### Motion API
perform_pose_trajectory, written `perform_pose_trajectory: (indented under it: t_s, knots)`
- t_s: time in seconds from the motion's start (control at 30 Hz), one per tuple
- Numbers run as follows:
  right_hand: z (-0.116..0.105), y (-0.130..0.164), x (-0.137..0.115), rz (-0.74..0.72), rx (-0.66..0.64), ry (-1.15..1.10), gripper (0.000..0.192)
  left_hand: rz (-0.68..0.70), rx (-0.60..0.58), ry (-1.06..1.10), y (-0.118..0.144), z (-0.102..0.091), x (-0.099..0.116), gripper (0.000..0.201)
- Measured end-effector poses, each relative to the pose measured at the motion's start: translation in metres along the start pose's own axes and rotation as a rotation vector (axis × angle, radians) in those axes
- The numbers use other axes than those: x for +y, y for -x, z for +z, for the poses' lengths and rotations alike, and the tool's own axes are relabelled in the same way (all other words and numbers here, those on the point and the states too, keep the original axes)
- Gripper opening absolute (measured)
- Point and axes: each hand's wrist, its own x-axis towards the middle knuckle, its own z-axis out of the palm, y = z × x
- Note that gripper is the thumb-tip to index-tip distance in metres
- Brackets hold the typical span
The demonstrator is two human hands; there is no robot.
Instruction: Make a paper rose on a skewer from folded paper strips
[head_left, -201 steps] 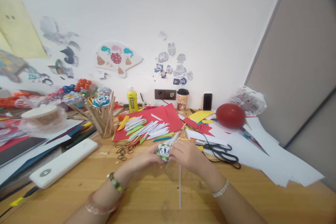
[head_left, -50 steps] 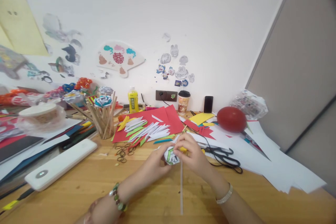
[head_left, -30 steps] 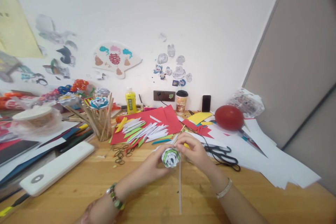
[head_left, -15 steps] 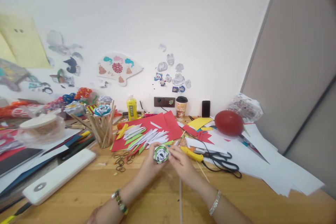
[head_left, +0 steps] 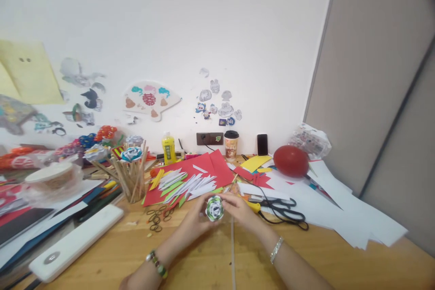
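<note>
A white and green paper flower [head_left: 214, 208] is held above the wooden table, its rolled petals facing me. My left hand [head_left: 197, 216] is closed around its left side and underside. From the right, the fingers of my right hand [head_left: 238, 210] press against the flower's upper right edge. Behind my hands, folded white and green paper strips [head_left: 188, 183] lie on red paper [head_left: 217, 163]. A yellow-handled tool [head_left: 254, 206] with a black cord is partly hidden behind my right hand. Whatever lies under the flower is hidden by my fingers.
Black-handled scissors [head_left: 288, 213] lie on white paper [head_left: 353, 217] to the right, near a red balloon [head_left: 291, 161]. On the left are rubber bands [head_left: 155, 219], a long white device [head_left: 78, 240] and a holder of wooden sticks [head_left: 132, 186]. A lidded cup [head_left: 231, 146] stands by the wall.
The flower and both hands have shifted slightly right and down in view. My right fingers have moved from the flower's right side to its upper right edge. The camera has tilted slightly upward.
</note>
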Motion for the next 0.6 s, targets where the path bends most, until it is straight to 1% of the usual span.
perform_pose_trajectory:
  t_s: [0.13,0.2,0.23,0.27,0.3,0.37,0.4,0.43,0.5,0.6]
  knots:
    - [0.002,0.001,0.005,0.086,0.003,-0.065,0.051,0.044,0.038,-0.123,0.002,0.002,0.005,0.054]
    - [0.001,0.000,0.005,0.088,0.005,-0.046,0.050,0.067,0.063,-0.179,0.003,0.003,0.007,0.046]
    - [-0.001,-0.001,0.004,0.075,0.021,0.007,0.047,0.077,0.091,-0.201,0.003,0.003,0.007,0.041]
    - [-0.004,-0.001,0.002,0.057,0.056,0.100,0.042,0.088,0.124,-0.222,0.003,0.003,0.008,0.036]
    - [-0.008,-0.002,0.000,0.039,0.103,0.242,0.038,0.099,0.161,-0.242,0.003,0.002,0.008,0.031]
    - [-0.018,-0.003,-0.004,0.012,0.195,0.585,0.030,0.117,0.221,-0.288,0.002,0.000,0.006,0.027]
    - [-0.022,-0.003,-0.005,0.015,0.212,0.769,0.027,0.124,0.248,-0.312,0.002,-0.001,0.004,0.027]
    - [-0.027,-0.002,-0.005,0.026,0.210,0.861,0.024,0.127,0.272,-0.335,0.001,-0.003,0.001,0.029]
    - [-0.032,-0.001,-0.004,0.065,0.186,0.996,0.026,0.121,0.329,-0.363,-0.002,-0.007,-0.005,0.036]
    - [-0.030,0.000,-0.003,0.073,0.160,1.066,0.029,0.096,0.384,-0.317,-0.007,-0.013,-0.015,0.047]
